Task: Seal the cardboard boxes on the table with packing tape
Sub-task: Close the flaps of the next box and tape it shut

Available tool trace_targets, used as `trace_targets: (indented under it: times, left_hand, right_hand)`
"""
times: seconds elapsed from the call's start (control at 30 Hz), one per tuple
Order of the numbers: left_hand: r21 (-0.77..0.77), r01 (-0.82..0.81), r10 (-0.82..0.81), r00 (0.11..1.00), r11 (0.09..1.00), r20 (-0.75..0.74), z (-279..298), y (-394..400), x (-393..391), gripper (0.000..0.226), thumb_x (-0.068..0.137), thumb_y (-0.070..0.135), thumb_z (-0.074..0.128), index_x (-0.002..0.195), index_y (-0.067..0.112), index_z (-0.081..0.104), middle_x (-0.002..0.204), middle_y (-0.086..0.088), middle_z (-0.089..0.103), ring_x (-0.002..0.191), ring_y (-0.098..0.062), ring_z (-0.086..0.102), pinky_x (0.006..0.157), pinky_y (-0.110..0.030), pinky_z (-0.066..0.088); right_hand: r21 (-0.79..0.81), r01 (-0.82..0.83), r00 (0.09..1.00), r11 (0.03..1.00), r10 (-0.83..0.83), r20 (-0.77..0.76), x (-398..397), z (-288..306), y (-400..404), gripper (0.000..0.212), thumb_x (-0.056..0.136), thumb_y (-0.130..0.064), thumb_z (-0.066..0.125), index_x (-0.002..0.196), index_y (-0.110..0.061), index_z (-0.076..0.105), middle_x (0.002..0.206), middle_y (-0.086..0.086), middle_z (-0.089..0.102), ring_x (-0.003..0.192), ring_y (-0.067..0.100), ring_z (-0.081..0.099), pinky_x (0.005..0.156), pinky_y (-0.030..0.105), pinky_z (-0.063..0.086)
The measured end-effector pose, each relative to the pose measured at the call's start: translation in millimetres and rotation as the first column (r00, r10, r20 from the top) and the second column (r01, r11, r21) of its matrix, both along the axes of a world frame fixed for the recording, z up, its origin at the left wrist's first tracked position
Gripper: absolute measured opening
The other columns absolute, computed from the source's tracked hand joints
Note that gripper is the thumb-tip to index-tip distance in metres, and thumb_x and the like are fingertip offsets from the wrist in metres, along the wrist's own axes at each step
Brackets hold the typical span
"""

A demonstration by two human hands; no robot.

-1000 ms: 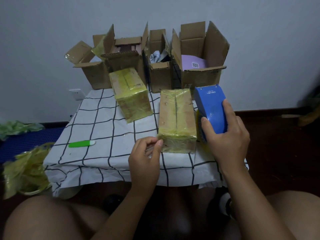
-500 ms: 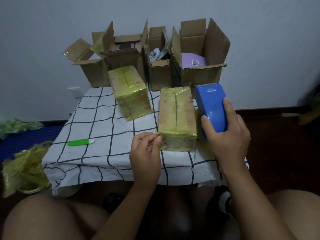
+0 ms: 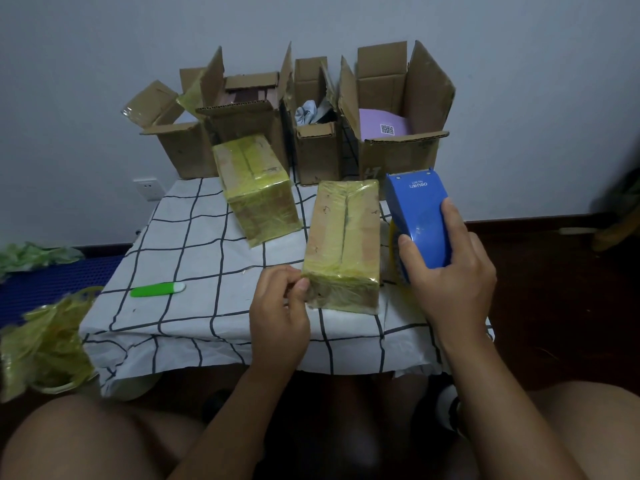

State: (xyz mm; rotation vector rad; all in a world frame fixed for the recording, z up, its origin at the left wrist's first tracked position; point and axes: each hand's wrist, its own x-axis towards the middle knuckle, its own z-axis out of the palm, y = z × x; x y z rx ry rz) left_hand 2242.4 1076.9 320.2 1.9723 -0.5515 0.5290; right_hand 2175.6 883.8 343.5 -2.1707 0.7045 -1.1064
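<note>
Left hand: my left hand [image 3: 279, 306] sits at the near left corner of the near taped box [image 3: 343, 244], thumb and fingertips pinched together on what looks like a clear tape end against that corner.
Right hand: my right hand [image 3: 450, 271] is clamped around the blue tape dispenser [image 3: 419, 216], which stands just beside the box at its 3 o'clock; a yellow tape roll shows at the dispenser's left edge.
Near taped box: flaps closed, wrapped in yellowish tape, lying lengthwise on the desk [image 3: 194, 258]; contents hidden.
Second taped box: the second taped box [image 3: 256, 188] lies at 11 o'clock from the near one, also closed and taped, turned at a slant.
Open boxes: four open boxes line the desk's far edge at 12 o'clock. The far-left box [image 3: 180, 147] has a taped flap hanging out; I cannot tell what it holds. The next box [image 3: 246, 116] shows brownish items inside. The narrow box [image 3: 317, 147] holds crumpled pale material. The rightmost box [image 3: 398, 147] holds a purple item [image 3: 381, 124] bearing a QR code.
Desk extras: a green cutter [image 3: 157, 289] lies at 9 o'clock from my left hand, well apart.
Off desk: crumpled yellowish tape waste [image 3: 45, 344] at 8 o'clock.
</note>
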Motion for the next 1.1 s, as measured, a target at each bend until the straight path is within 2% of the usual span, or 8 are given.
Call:
trace_targets:
  times: [0.17, 0.5, 0.6, 0.67, 0.73, 0.83, 0.97, 1.1]
  left_hand:
    - [0.075, -0.010, 0.011, 1.000, 0.997, -0.002, 3.4, 1.6, -2.2, 0.016, 0.093, 0.007, 0.054, 0.105, 0.003, 0.064, 0.105, -0.001, 0.060, 0.090, 0.011, 0.052, 0.080, 0.000, 0.037]
    - [0.133, -0.010, 0.011, 1.000, 0.991, -0.012, 4.0, 2.1, 9.7, 0.012, 0.088, 0.004, 0.055, 0.076, 0.007, 0.056, 0.079, -0.001, 0.054, 0.074, -0.003, 0.043, 0.069, -0.004, 0.034]
    - [0.142, 0.019, 0.001, 0.990, 0.990, -0.138, 8.5, 7.4, 4.8, 0.012, 0.095, 0.017, 0.054, 0.100, 0.012, 0.064, 0.097, 0.003, 0.061, 0.088, -0.003, 0.053, 0.078, -0.010, 0.040]
    - [0.094, 0.051, -0.018, 0.946, 0.994, -0.323, 12.7, 9.8, -2.8, 0.048, 0.095, 0.033, 0.059, 0.139, 0.017, 0.048, 0.132, 0.009, 0.052, 0.114, 0.001, 0.052, 0.095, -0.021, 0.045]
    - [0.161, 0.104, -0.064, 0.970, 0.981, -0.233, 17.1, 9.6, -6.4, 0.075, 0.090, 0.050, 0.059, 0.153, 0.026, 0.025, 0.155, 0.006, 0.033, 0.138, -0.003, 0.035, 0.108, -0.026, 0.036]
    - [0.411, 0.150, -0.225, 0.964, 0.899, 0.141, 18.0, -0.3, 2.7, 0.059, 0.089, 0.050, 0.059, 0.141, 0.025, 0.049, 0.152, -0.006, 0.040, 0.139, -0.018, 0.037, 0.108, -0.036, 0.033]
    - [0.440, 0.131, -0.254, 0.938, 0.889, 0.235, 23.0, -17.9, 14.0, 0.028, 0.091, 0.042, 0.058, 0.094, 0.018, 0.072, 0.107, 0.005, 0.068, 0.111, -0.017, 0.061, 0.099, -0.041, 0.036]
    - [0.497, 0.135, -0.305, 0.911, 0.857, 0.279, 29.8, -23.6, 21.8, 0.025, 0.092, 0.037, 0.058, 0.083, 0.016, 0.068, 0.092, 0.005, 0.065, 0.093, -0.016, 0.061, 0.098, -0.038, 0.034]
  right_hand:
    - [0.015, 0.006, 1.000, 1.000, -0.006, 0.007, 0.2, 0.0, 0.0, 0.077, 0.082, -0.060, 0.054, 0.148, -0.022, 0.046, 0.094, -0.002, 0.049, 0.077, 0.016, 0.050, 0.066, 0.030, 0.043]
    - [0.007, 0.002, 1.000, 1.000, -0.002, -0.004, 0.3, -0.4, -0.5, 0.075, 0.083, -0.057, 0.057, 0.148, -0.021, 0.046, 0.094, -0.002, 0.049, 0.076, 0.016, 0.050, 0.066, 0.028, 0.039]
    - [0.003, 0.005, 1.000, 1.000, -0.005, -0.006, 0.8, -0.3, -0.9, 0.078, 0.082, -0.062, 0.051, 0.148, -0.021, 0.046, 0.094, -0.002, 0.049, 0.075, 0.015, 0.048, 0.066, 0.026, 0.036]
    - [0.003, 0.009, 1.000, 1.000, -0.009, -0.004, 0.9, -0.3, -0.8, 0.079, 0.081, -0.064, 0.051, 0.148, -0.022, 0.046, 0.093, -0.002, 0.049, 0.075, 0.015, 0.048, 0.066, 0.026, 0.035]
    - [0.001, 0.014, 1.000, 1.000, -0.014, -0.001, 1.3, -0.3, -0.7, 0.079, 0.081, -0.064, 0.050, 0.147, -0.021, 0.047, 0.093, -0.001, 0.050, 0.075, 0.016, 0.048, 0.066, 0.026, 0.036]
    - [0.003, 0.021, 1.000, 1.000, -0.021, -0.004, 1.5, -0.5, -0.4, 0.079, 0.081, -0.064, 0.050, 0.147, -0.022, 0.047, 0.092, -0.002, 0.050, 0.076, 0.015, 0.047, 0.067, 0.027, 0.036]
    - [0.000, 0.014, 1.000, 1.000, -0.014, 0.000, 0.7, 0.0, 0.2, 0.079, 0.081, -0.063, 0.050, 0.148, -0.021, 0.047, 0.092, -0.002, 0.049, 0.076, 0.016, 0.048, 0.067, 0.028, 0.037]
    - [-0.007, 0.030, 1.000, 1.000, -0.030, 0.004, 1.4, -0.9, -0.4, 0.077, 0.081, -0.061, 0.051, 0.147, -0.021, 0.049, 0.092, 0.005, 0.056, 0.073, 0.017, 0.047, 0.066, 0.028, 0.036]
